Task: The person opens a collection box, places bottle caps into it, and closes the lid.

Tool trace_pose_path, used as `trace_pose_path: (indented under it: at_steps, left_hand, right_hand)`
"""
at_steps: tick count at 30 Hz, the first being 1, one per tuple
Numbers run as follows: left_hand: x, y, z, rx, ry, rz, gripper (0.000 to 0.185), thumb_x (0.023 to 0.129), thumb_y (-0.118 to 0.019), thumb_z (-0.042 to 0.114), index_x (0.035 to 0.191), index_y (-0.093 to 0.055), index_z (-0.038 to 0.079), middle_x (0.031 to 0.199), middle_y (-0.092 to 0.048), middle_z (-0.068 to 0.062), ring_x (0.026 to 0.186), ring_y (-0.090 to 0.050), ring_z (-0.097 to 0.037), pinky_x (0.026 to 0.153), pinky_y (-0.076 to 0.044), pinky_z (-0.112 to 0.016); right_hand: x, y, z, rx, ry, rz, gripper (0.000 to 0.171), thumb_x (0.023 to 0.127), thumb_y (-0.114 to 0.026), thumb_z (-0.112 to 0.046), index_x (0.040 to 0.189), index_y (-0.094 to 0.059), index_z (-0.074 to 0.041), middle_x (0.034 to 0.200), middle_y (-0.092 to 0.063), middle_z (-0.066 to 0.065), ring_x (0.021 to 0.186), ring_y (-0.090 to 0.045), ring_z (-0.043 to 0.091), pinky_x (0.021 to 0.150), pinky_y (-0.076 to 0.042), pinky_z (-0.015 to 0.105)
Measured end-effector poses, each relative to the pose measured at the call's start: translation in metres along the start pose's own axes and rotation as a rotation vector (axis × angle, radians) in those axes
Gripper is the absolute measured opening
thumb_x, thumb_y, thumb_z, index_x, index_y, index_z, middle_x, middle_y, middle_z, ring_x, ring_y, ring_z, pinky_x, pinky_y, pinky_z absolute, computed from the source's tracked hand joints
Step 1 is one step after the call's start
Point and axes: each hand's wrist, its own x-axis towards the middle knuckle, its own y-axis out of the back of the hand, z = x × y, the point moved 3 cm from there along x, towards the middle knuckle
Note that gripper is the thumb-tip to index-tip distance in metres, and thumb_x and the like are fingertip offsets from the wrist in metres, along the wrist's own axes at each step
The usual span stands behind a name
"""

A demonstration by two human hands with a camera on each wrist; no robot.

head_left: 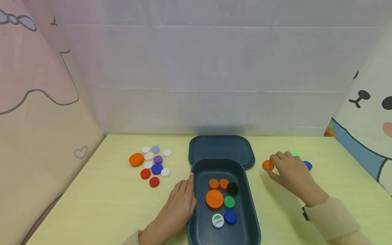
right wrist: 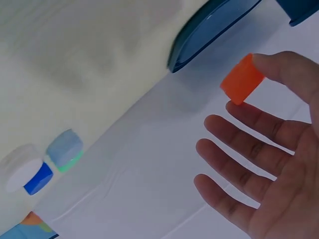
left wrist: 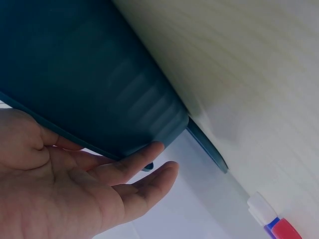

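Observation:
An orange bottle cap [right wrist: 242, 79] is pinched between the thumb and index finger of my right hand [head_left: 289, 173], held above the table to the right of the dark blue box [head_left: 225, 234]. My left hand [head_left: 179, 200] rests against the box's left wall, its fingers touching the side and rim. Inside the box lie several caps: a large orange cap [head_left: 214, 199], two small orange ones, a black cap [head_left: 232, 189], a green cap [head_left: 229, 202], a blue cap [head_left: 230, 217] and a white cap with green print [head_left: 218, 221].
Behind the box lies its dark blue lid [head_left: 220, 148]. A group of several caps, including a large orange cap [head_left: 136, 160] and a red cap [head_left: 154, 182], sits at left. Beyond my right hand are a blue cap [head_left: 308, 165], a green cap [head_left: 295, 153] and a white cap [right wrist: 21, 167].

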Motion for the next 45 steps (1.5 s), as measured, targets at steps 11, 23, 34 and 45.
trace_pose_path:
  at_steps: [11,23,34,45]
  left_hand:
    - [0.001,-0.001,-0.001,0.006,-0.015,0.022,0.058,0.095,-0.039,0.025,0.146,-0.018,0.007,0.14,-0.04,-0.009,0.126,-0.037,-0.028,0.103,-0.037,-0.043]
    - [0.001,0.0,-0.001,-0.001,-0.015,0.018,0.058,0.095,-0.039,0.025,0.146,-0.018,0.007,0.14,-0.04,-0.009,0.126,-0.037,-0.027,0.104,-0.036,-0.044]
    - [0.001,-0.001,-0.001,-0.017,-0.012,0.003,0.058,0.095,-0.039,0.025,0.146,-0.019,0.007,0.141,-0.039,-0.01,0.127,-0.036,-0.028,0.104,-0.036,-0.045]
    - [0.001,-0.002,-0.001,-0.018,-0.001,-0.008,0.058,0.095,-0.039,0.026,0.146,-0.019,0.008,0.141,-0.039,-0.009,0.127,-0.036,-0.028,0.103,-0.036,-0.045]
  right_hand:
    - [0.015,0.01,-0.048,-0.023,0.124,0.071,0.037,0.065,-0.078,-0.029,0.085,-0.057,-0.006,0.083,-0.058,0.006,0.075,-0.052,0.024,0.06,-0.044,0.035]
    - [0.022,0.011,-0.088,-0.024,0.215,0.074,0.038,0.067,-0.076,-0.036,0.088,-0.058,-0.009,0.086,-0.058,0.004,0.079,-0.051,0.022,0.067,-0.046,0.035]
    - [0.021,-0.006,-0.111,0.007,0.256,-0.015,0.035,0.07,-0.074,-0.04,0.087,-0.058,-0.014,0.087,-0.057,0.002,0.078,-0.049,0.019,0.064,-0.04,0.03]
    - [0.02,-0.016,-0.117,0.057,0.257,-0.119,0.032,0.072,-0.072,-0.04,0.088,-0.061,-0.015,0.09,-0.058,0.001,0.08,-0.048,0.018,0.065,-0.039,0.029]
